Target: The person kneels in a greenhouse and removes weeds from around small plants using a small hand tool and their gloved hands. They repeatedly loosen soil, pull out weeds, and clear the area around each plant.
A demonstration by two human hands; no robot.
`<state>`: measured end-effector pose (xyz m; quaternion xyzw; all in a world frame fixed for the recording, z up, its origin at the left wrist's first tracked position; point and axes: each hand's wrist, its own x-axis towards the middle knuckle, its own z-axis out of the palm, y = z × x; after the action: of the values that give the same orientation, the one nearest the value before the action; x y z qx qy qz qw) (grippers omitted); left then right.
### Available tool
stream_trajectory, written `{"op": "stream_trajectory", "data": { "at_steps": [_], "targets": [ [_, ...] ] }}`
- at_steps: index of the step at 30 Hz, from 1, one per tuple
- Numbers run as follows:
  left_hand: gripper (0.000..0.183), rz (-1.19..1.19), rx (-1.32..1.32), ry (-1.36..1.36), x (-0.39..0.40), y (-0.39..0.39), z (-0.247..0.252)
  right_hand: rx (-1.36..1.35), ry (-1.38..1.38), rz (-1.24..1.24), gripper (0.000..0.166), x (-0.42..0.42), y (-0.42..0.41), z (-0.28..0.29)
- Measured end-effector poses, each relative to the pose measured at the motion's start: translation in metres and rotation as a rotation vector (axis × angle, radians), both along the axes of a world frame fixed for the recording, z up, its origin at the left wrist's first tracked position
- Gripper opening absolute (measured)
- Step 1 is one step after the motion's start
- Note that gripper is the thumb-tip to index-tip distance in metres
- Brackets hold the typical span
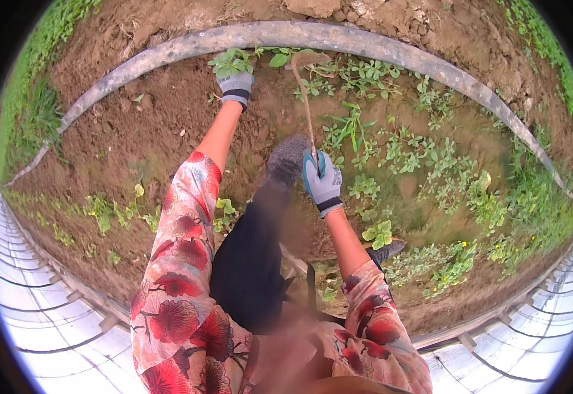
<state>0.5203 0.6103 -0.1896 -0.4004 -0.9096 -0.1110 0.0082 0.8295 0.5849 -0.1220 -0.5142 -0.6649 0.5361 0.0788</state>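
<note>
A grey glove with a dark cuff covers my left hand (235,87), which is stretched forward close to the grey hose. Its fingers are closed around a bunch of leafy green weeds (231,62) that hides the fingertips. My right hand (322,180), in a grey and teal glove, grips the thin handle (304,98) of a small hand hoe. The hoe's soil-coated blade (311,59) is at the far end, among low weeds just short of the hose. Right of the hoe, more succulent-leaved weeds (370,76) spread over the ground.
A flat grey irrigation hose (286,34) curves across the far side. My shoe (289,155) rests on brown soil (168,118) between my hands. Yellow-green seedlings (102,212) stand at left, and dense weeds (444,167) at right. A ribbed plastic greenhouse wall (45,320) runs along the near side.
</note>
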Motion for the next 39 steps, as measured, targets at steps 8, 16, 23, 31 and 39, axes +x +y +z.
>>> {"op": "stream_trajectory", "data": {
  "at_steps": [8,16,23,31,39],
  "targets": [
    [0.023,0.001,0.165,-0.083,0.005,-0.004,-0.013,0.270,-0.173,0.171,0.027,-0.074,0.035,-0.028],
    [0.022,-0.121,0.350,-0.127,0.010,-0.021,0.005,0.002,-0.196,0.284,0.029,-0.052,0.043,-0.031],
    [0.032,-0.059,-0.254,-0.113,0.004,-0.078,-0.007,-0.059,-0.056,0.203,0.028,-0.074,0.037,-0.018],
    [0.044,0.284,-0.523,-1.007,-0.047,-0.105,0.030,-0.600,0.084,-0.056,0.023,-0.011,0.021,0.027],
    [0.027,0.180,0.283,-0.896,0.001,-0.041,0.001,-0.731,0.173,-0.435,0.025,-0.013,0.056,0.057]
  ]
}}
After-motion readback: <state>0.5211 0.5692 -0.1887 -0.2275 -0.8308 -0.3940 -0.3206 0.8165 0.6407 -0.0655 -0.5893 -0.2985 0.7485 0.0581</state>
